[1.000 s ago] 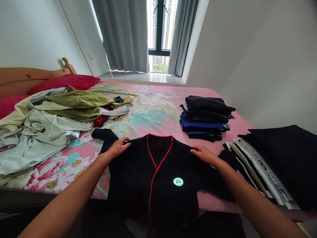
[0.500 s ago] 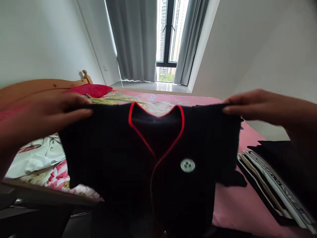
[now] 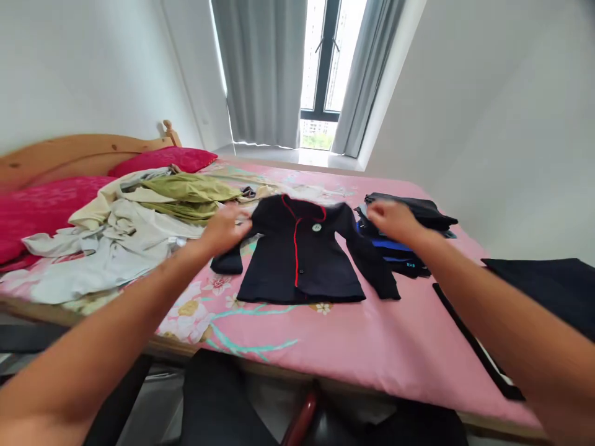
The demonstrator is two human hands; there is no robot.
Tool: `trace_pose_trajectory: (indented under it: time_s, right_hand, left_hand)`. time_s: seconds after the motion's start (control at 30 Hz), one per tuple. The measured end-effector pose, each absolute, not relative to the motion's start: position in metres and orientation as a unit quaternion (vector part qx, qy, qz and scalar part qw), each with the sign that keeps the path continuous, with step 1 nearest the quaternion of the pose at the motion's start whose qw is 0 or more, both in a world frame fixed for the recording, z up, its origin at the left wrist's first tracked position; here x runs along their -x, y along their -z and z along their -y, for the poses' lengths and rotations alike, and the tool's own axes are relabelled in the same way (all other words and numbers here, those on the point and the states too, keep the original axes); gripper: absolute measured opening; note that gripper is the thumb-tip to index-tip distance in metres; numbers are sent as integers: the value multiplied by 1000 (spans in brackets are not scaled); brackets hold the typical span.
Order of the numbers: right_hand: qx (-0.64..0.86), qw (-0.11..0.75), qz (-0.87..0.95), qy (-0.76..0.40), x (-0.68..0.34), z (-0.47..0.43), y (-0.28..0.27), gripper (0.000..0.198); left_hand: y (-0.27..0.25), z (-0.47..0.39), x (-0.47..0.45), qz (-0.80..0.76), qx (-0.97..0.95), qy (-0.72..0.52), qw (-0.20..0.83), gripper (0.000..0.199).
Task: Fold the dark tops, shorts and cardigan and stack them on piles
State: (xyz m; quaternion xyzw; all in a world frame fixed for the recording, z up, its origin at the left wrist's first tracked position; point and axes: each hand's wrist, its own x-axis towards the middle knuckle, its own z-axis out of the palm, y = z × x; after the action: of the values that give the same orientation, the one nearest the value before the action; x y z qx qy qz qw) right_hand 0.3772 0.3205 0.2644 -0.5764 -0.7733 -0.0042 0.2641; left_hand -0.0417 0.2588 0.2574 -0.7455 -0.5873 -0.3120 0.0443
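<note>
Pillows: two red pillows [image 3: 51, 201] lie at the far left of the bed, against a wooden headboard [image 3: 69, 155].
Loose clothes: a heap of pale grey and olive-green garments [image 3: 130, 229] sprawls over the left part of the bed, near the pillows.
Bed: a pink floral sheet [image 3: 325, 334] covers it; the near middle part is bare.
Left hand: the left hand [image 3: 225, 228] reaches out over the bed to the left shoulder of the jacket, at the edge of the loose heap. It is blurred, so whether the fingers are apart or closed on the cloth cannot be told.
Jacket: a dark jacket [image 3: 302, 260] with red piping down the front and a small round badge [image 3: 317, 227] on the chest lies flat and face up in the middle of the bed, collar to the far side, sleeves spread out to left and right.
Right hand: the right hand [image 3: 388, 220] is at the jacket's right shoulder, in front of the folded pile. It too is blurred; the fingers look loosely curled, but a grip cannot be told.
Folded pile: a stack of folded black and blue clothes [image 3: 409, 238] sits just right of the jacket, its right sleeve lying against it.
Far right: a dark garment [image 3: 553, 291] lies on the right edge of the bed.
Window: grey curtains [image 3: 269, 74] frame a window beyond the far side.
</note>
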Motion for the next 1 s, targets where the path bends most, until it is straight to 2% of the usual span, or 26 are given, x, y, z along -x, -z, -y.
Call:
trace_pose_trajectory:
  time_s: [0.1, 0.17, 0.23, 0.3, 0.37, 0.47, 0.6, 0.73, 0.87, 1.0]
  right_hand:
    - [624, 242, 726, -155, -408, -261, -152, 19]
    - [667, 269, 645, -257, -424, -226, -85, 20]
    - [686, 318, 573, -316, -431, -203, -38, 25]
    - [688, 342, 534, -351, -427, -194, -15, 35]
    - [690, 332, 535, -358, -416, -195, -12, 46]
    - [702, 282, 583, -296, -394, -202, -25, 56]
    - [762, 242, 568, -196, -372, -206, -35, 38]
    - [785, 239, 541, -182, -363, -209, -38, 28]
    - [775, 261, 549, -175, -375, -194, -46, 26]
    - [739, 271, 602, -135, -402, -141, -39, 31]
  left_hand:
    - [-145, -196, 73, 624, 727, 266, -102, 29]
    - [-90, -166, 93, 694, 655, 250, -165, 32]
    - [-61, -153, 103, 728, 601, 269, -190, 33]
    - [-53, -157, 99, 745, 535, 313, -248, 31]
    - [-55, -171, 86, 745, 465, 347, -329, 29]
    - [-58, -194, 61, 731, 411, 363, -406, 30]
    - [-55, -207, 43, 716, 391, 370, -445, 28]
    - [-57, -205, 38, 728, 382, 374, -429, 21]
    - [-66, -184, 38, 743, 391, 376, -391, 39]
    - [-59, -133, 44, 734, 432, 368, -372, 52]
